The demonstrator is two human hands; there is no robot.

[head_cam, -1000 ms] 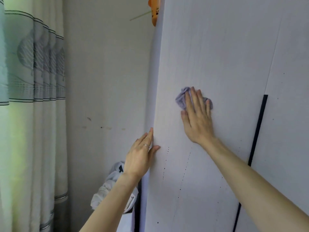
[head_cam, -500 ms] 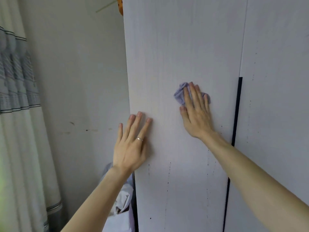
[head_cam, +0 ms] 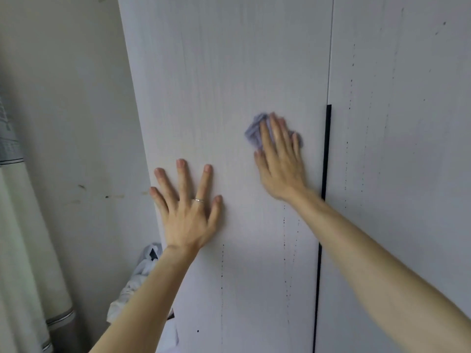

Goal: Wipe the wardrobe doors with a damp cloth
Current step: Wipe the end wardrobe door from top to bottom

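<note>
While the left hand [head_cam: 187,207] lies flat, fingers spread, near the left edge of the wardrobe door [head_cam: 229,72], the right hand [head_cam: 280,161] presses the bunched purple cloth [head_cam: 253,132] under straight fingers near its right edge, mid-wipe; the dark specks [head_cam: 284,224] lower down likely call for downward strokes.

Looks like a bedroom in someone's home: a tall white wardrobe [head_cam: 229,72] with a black strip [head_cam: 327,136] between its doors. Left of the wardrobe are a scuffed wall [head_cam: 76,123], bundled white fabric [head_cam: 137,281] and a patterned curtain [head_cam: 10,138].
</note>
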